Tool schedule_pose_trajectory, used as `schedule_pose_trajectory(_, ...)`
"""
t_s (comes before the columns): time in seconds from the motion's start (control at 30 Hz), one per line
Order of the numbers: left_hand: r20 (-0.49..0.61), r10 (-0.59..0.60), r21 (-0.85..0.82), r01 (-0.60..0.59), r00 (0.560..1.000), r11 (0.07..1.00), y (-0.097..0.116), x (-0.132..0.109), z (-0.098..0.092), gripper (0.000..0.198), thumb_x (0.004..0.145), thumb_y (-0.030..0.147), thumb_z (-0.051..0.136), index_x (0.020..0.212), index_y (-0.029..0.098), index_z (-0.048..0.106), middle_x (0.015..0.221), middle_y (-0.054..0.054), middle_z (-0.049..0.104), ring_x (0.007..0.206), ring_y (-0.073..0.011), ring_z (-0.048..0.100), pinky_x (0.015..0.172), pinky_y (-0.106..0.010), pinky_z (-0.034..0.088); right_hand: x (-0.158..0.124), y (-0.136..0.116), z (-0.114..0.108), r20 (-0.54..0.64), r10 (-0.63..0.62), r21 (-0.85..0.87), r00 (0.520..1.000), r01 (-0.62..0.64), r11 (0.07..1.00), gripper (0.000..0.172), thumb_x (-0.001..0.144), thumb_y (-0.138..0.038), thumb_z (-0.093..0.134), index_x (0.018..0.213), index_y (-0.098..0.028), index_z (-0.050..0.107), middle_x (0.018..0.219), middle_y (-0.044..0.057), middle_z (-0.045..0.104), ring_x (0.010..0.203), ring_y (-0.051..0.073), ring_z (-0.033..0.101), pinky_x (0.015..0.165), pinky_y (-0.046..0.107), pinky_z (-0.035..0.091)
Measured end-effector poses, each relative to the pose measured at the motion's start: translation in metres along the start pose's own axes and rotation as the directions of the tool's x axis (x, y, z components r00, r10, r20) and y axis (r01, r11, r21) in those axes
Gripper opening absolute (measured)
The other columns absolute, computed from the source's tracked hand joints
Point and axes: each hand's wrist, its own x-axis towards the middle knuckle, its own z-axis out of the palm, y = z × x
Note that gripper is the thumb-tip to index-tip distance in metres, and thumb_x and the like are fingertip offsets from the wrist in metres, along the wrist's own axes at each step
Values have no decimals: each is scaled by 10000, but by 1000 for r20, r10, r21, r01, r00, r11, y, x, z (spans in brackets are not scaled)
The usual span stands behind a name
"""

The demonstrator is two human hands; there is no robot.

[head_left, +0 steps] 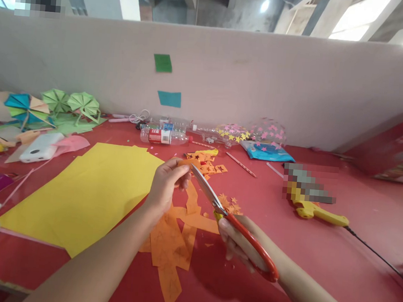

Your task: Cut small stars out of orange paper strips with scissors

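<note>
My left hand [166,185] pinches a small piece of orange paper [188,162] above the red table. In my right hand [239,241] is a pair of scissors [207,188] with red handles, its blade tips at the orange paper's edge. Under and between my hands lie cut sheets and strips of orange paper [171,237], some with faint drawn lines. Small orange paper stars [230,204] are heaped just beyond the scissors. Orange scraps with star-shaped holes [214,168] lie farther back.
Yellow paper sheets [88,193] cover the left side. Plastic bottles [167,137] and a blue packet [270,152] stand along the wall. To the right lies a yellow glue gun [318,213] with a black cord. Folded paper umbrellas [83,104] are at the back left.
</note>
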Motion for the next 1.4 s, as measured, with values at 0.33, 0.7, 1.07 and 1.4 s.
schedule_pose_trajectory(0.33,-9,0,20,0,1000,1000,0,1,-2,130,715,249,612,625,177,552,513,46,555,411,-58,452,399,-189,316,0,1,0,8,-3,16,1000,3,1000,547,790,-733,487,616,-219,421,352,-99,393,266,61,373,347,203,339)
schedule_pose_trajectory(0.7,-16,-8,20,8,1000,1000,-1,3,-2,135,702,247,612,615,175,539,516,48,552,406,-57,457,392,-187,311,-1,-2,-2,20,2,10,1000,-3,1000,561,774,-742,493,584,-222,408,326,-101,373,247,49,311,327,205,303)
schedule_pose_trajectory(1.07,-25,-13,22,14,1000,1000,-1,3,-2,141,694,248,617,606,176,534,498,49,542,402,-57,456,393,-185,307,-1,-4,-1,17,-29,8,999,29,1000,533,801,-705,497,592,-226,399,332,-111,358,244,48,309,315,197,298)
schedule_pose_trajectory(1.4,-18,3,19,-2,1000,1000,1,2,-1,145,710,246,591,601,175,530,507,44,550,404,-60,458,391,-187,313,0,-1,-1,19,-42,50,999,41,998,549,784,-729,496,591,-223,407,305,-136,324,233,37,265,440,249,487)
